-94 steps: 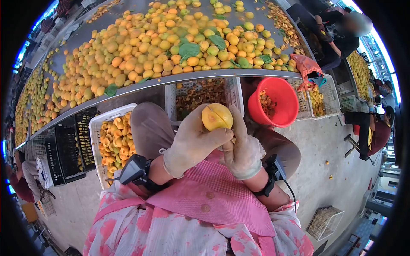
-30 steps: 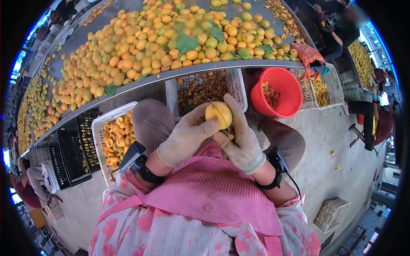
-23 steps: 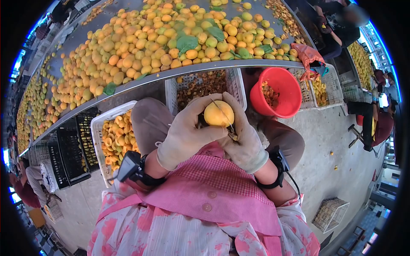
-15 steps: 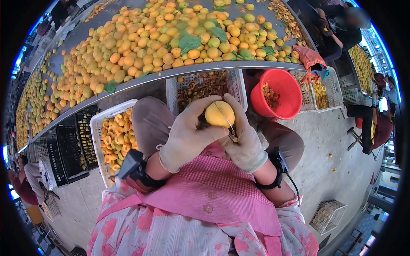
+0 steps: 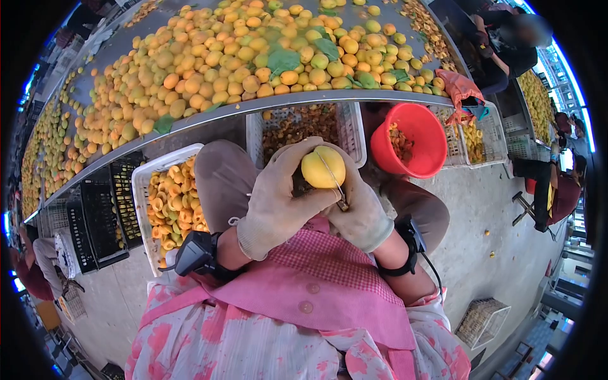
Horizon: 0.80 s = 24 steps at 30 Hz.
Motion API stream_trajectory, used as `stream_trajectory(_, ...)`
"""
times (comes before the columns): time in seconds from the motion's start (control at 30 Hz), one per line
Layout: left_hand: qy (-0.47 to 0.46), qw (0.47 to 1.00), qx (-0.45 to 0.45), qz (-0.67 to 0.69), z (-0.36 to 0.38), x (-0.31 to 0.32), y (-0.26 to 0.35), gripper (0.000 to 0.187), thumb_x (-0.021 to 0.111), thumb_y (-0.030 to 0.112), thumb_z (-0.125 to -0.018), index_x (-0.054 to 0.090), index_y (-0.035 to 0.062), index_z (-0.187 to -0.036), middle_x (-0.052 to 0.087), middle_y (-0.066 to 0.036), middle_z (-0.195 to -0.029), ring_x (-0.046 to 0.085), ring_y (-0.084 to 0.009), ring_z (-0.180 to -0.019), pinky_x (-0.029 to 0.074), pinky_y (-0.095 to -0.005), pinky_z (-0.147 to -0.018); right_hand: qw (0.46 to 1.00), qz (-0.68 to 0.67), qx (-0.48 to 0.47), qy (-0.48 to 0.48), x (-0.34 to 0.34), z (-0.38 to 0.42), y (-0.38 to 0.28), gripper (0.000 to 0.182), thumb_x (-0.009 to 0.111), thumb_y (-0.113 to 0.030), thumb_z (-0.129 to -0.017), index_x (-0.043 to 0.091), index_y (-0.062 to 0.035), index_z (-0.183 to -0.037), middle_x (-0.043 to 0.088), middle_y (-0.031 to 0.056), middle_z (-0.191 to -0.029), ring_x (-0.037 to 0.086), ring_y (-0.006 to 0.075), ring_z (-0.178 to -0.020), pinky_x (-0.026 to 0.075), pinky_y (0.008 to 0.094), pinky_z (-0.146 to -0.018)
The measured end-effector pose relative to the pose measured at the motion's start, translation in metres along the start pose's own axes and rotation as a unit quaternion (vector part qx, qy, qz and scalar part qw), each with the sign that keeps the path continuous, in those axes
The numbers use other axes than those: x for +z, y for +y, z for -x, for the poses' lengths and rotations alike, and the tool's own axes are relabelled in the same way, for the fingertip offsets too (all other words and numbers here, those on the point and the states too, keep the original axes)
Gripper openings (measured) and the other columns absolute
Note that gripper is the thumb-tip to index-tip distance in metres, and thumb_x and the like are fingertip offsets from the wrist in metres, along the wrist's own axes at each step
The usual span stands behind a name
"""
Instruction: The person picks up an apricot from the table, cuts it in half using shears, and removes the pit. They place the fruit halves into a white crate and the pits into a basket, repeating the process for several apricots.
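Note:
Both my hands wear pale work gloves and meet in front of my lap. My left hand (image 5: 277, 197) is closed around a yellow apricot (image 5: 318, 168), with the thumb below it. In my right hand (image 5: 363, 212) is a small knife (image 5: 342, 201), its short handle low between thumb and palm. The thin blade runs up across the fruit's face and seems to be in contact with it. My right fingers curl behind the apricot, where their tips are hidden.
Heaped apricots (image 5: 209, 69) cover a metal table (image 5: 209, 118) ahead. Below it stand a white crate (image 5: 360, 136) of dark scraps and a red bucket (image 5: 430, 142). At my left are a white crate (image 5: 140, 209) of halved apricots and black crates (image 5: 95, 221). Other people sit farther off.
The apricot has shifted slightly left and up. My right fingers have drawn in closer behind it, and the knife stays against the fruit.

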<state>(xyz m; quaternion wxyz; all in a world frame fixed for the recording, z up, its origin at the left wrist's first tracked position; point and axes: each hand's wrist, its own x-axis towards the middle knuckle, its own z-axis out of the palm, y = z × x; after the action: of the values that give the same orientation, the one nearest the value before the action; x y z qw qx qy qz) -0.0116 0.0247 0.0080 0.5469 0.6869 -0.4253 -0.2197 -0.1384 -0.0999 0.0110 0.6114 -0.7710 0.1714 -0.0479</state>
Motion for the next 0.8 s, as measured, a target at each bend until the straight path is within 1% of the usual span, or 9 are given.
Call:
stream_trajectory(0.1, -0.003, 0.943, -0.115, 0.311, 0.002, 0.005, -0.001, 0.064, 0.079, 0.011, -0.075, 0.051, 0.0000, -0.132, 0.062, -0.010, -0.119, 0.059, -0.0167, -0.110, 0.050, -0.0311, -0.091, 0.999, 0.009, -0.022, 0.022, 0.005, -0.003, 0.002, 0.077, 0.065, -0.014, -0.088, 0.020, -0.0093, -0.151, 0.058, 0.0231, -0.125, 0.059, 0.0416, -0.114, 0.049, 0.0426, -0.095)
stream_trajectory(0.13, -0.003, 0.943, -0.116, 0.311, 0.002, 0.005, 0.000, 0.064, 0.079, 0.011, -0.075, 0.051, 0.0000, -0.132, 0.062, -0.010, -0.119, 0.059, -0.0167, -0.110, 0.050, -0.0311, -0.091, 0.999, 0.008, -0.010, 0.035, 0.007, -0.004, 0.000, 0.077, 0.066, -0.015, -0.088, 0.020, -0.0095, -0.151, 0.058, 0.0227, -0.125, 0.059, 0.0410, -0.115, 0.049, 0.0423, -0.095)
stream_trajectory(0.2, -0.014, 0.856, -0.183, 0.483, 0.001, 0.006, 0.002, 0.060, 0.072, 0.006, -0.085, 0.047, -0.0010, -0.139, 0.057, -0.007, -0.125, 0.056, -0.0141, -0.111, 0.047, -0.0274, -0.094, 0.999, 0.005, 0.001, 0.047, 0.008, -0.004, 0.001, 0.077, 0.066, -0.015, -0.089, 0.020, -0.0096, -0.151, 0.059, 0.0223, -0.125, 0.059, 0.0404, -0.115, 0.049, 0.0421, -0.095)
stream_trajectory(0.33, -0.003, 0.928, -0.176, 0.328, 0.001, 0.002, 0.003, 0.065, 0.080, 0.011, -0.074, 0.052, 0.0007, -0.132, 0.062, -0.011, -0.120, 0.060, -0.0189, -0.109, 0.050, -0.0319, -0.092, 1.000, 0.009, 0.009, 0.023, 0.004, -0.001, 0.001, 0.074, 0.065, -0.016, -0.089, 0.023, -0.0098, -0.150, 0.059, 0.0218, -0.124, 0.059, 0.0408, -0.114, 0.050, 0.0421, -0.093)
stream_trajectory(0.4, 0.038, 0.994, -0.048, 0.092, 0.003, 0.003, 0.000, 0.065, 0.082, 0.012, -0.071, 0.055, 0.0022, -0.130, 0.061, -0.016, -0.120, 0.060, -0.0263, -0.110, 0.049, -0.0354, -0.093, 0.999, -0.011, 0.045, -0.004, 0.003, 0.001, -0.001, 0.073, 0.065, -0.016, -0.089, 0.024, -0.0098, -0.150, 0.059, 0.0220, -0.124, 0.059, 0.0412, -0.113, 0.050, 0.0421, -0.093)
stream_trajectory(0.5, 0.061, 0.996, -0.002, 0.060, 0.004, 0.004, -0.002, 0.066, 0.084, 0.013, -0.068, 0.057, 0.0030, -0.127, 0.061, -0.018, -0.119, 0.059, -0.0326, -0.111, 0.049, -0.0386, -0.094, 0.997, -0.045, 0.058, -0.024, 0.002, 0.001, 0.000, 0.073, 0.065, -0.012, -0.086, 0.026, -0.0093, -0.148, 0.060, 0.0217, -0.121, 0.060, 0.0418, -0.111, 0.051, 0.0421, -0.091)
stream_trajectory(0.6, 0.066, 0.989, 0.123, -0.056, 0.006, 0.009, -0.001, 0.068, 0.079, 0.000, -0.071, 0.052, 0.0024, -0.134, 0.057, -0.011, -0.122, 0.058, -0.0168, -0.111, 0.047, -0.0289, -0.094, 0.997, 0.020, 0.077, -0.017, 0.002, 0.000, 0.004, 0.075, 0.064, -0.009, -0.082, 0.029, -0.0082, -0.147, 0.061, 0.0211, -0.117, 0.061, 0.0404, -0.108, 0.051, 0.0408, -0.090)
stream_trajectory(0.73, 0.029, 0.998, 0.037, -0.029, 0.005, 0.007, -0.002, 0.068, 0.080, 0.001, -0.071, 0.053, 0.0029, -0.133, 0.057, -0.011, -0.121, 0.058, -0.0161, -0.110, 0.047, -0.0284, -0.093, 0.995, -0.024, 0.092, -0.022, 0.001, -0.004, 0.006, 0.073, 0.065, -0.009, -0.080, 0.032, -0.0066, -0.145, 0.062, 0.0208, -0.115, 0.061, 0.0392, -0.106, 0.050, 0.0401, -0.089)
stream_trajectory(0.8, 0.031, 0.998, -0.039, 0.043, 0.003, 0.011, -0.011, 0.063, 0.081, 0.014, -0.072, 0.055, 0.0021, -0.128, 0.061, -0.015, -0.120, 0.059, -0.0291, -0.111, 0.049, -0.0369, -0.094, 0.996, -0.030, 0.088, -0.017, 0.004, -0.005, 0.005, 0.071, 0.066, -0.010, -0.082, 0.033, -0.0063, -0.145, 0.062, 0.0210, -0.115, 0.061, 0.0389, -0.106, 0.050, 0.0394, -0.090)
